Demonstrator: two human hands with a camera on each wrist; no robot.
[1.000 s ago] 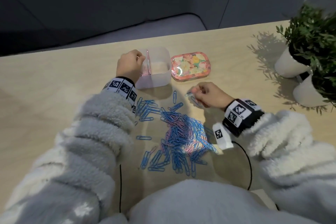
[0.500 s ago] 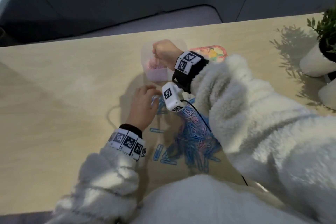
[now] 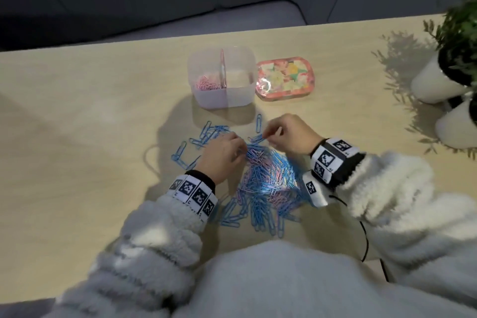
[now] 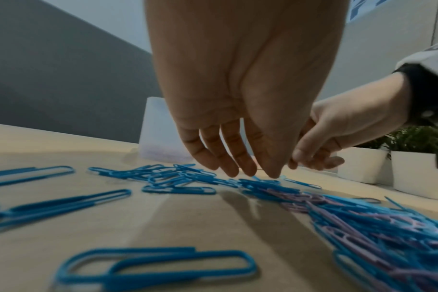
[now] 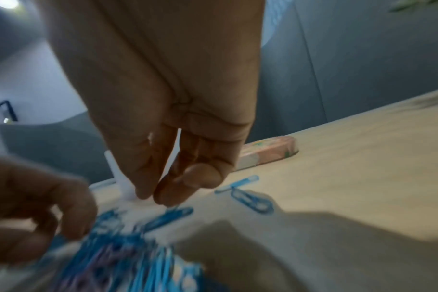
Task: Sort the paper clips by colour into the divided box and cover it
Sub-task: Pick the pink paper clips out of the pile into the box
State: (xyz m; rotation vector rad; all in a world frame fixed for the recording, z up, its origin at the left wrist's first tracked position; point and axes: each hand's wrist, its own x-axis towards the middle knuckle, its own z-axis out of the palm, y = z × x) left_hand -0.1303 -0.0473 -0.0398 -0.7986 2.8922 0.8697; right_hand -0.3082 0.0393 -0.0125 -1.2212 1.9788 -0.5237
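A translucent divided box (image 3: 232, 99) stands at the back of the table. Pink clips (image 3: 206, 84) lie in its left compartment; the right one looks bare. In front of it spreads a pile of blue and pink paper clips (image 3: 268, 178). My left hand (image 3: 241, 148) reaches down with relaxed fingers (image 4: 248, 171) and touches the pile's far left edge. My right hand (image 3: 267, 135) is just beyond the pile, thumb and fingertips (image 5: 148, 194) pinched together on the end of a blue clip (image 3: 255, 138). The floral lid (image 3: 284, 77) lies right of the box.
Loose blue clips (image 3: 204, 134) are scattered left of the pile, and one (image 3: 259, 121) lies near the box. Two white plant pots (image 3: 436, 80) stand at the right edge. A black cable (image 3: 365, 237) runs off my right wrist.
My right hand has come back from over the box's left compartment to the far edge of the pile. My left hand has stayed at the clips.
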